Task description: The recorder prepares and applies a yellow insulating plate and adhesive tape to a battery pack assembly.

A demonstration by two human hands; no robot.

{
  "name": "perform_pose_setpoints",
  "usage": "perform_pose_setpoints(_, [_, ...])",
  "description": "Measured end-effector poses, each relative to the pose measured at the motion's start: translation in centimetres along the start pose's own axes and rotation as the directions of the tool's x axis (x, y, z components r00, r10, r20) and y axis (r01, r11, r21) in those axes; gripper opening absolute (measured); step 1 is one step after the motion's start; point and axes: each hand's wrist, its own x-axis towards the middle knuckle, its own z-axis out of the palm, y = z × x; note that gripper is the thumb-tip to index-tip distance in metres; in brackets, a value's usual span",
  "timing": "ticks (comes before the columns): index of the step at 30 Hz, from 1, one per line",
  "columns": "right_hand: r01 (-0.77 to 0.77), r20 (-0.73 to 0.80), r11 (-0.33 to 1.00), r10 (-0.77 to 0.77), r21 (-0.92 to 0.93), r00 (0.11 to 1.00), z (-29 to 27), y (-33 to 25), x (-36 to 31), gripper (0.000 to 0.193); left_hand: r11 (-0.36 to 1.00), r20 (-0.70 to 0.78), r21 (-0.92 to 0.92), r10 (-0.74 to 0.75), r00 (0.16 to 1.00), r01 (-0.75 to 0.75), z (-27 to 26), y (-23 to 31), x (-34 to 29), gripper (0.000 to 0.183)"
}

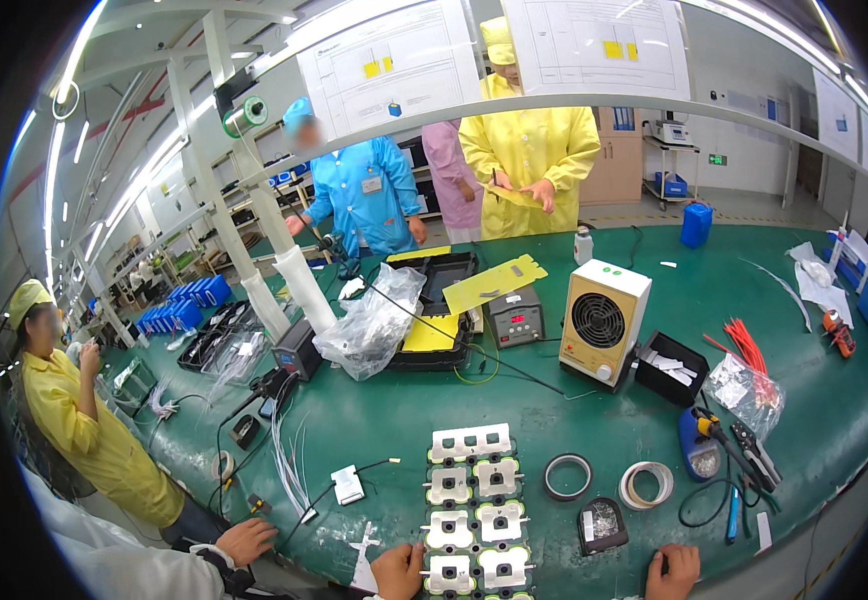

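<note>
Your left hand (399, 572) touches the left edge of the cell block (477, 530); your right hand (672, 572) is at the table's (384, 415) near edge, well right of it. Between block and right hand, farther back, sit one tape roll (547, 480) and, to its right, another roll (624, 487); a small case (603, 526) lies before them. Behind the rolls stands the fan (604, 325), the bin (671, 367) just right of it, the station (515, 318) left. Before the bin is the iron holder (699, 447), with pliers (754, 452) to its right. The meter (838, 333) lies far right. Left of your block are a connector (348, 484), then loose wires (289, 470), then a co-worker's hand (246, 542).
</note>
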Motion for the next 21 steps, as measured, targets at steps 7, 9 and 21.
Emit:
perform_pose_setpoints(7, [-0.016,0.012,1.0,0.016,0.021,1.0,-0.5,-0.6,0.3,0.011,0.998,0.014,0.041,-0.043,0.999,0.043,-0.1,0.3,0.1,0.023])
perform_pose_setpoints(9, [-0.035,0.013,0.999,0.034,0.034,0.999,-0.6,-0.8,0.5,0.012,0.999,-0.004,0.019,-0.036,0.999,0.036,0.0,0.2,0.1,0.023])
perform_pose_setpoints(21, [-0.366,0.172,0.899,0.332,0.241,0.928,-1.5,0.0,0.6,0.022,0.997,-0.103,-0.065,-0.054,0.993,0.048,-0.2,0.6,0.5,0.042])
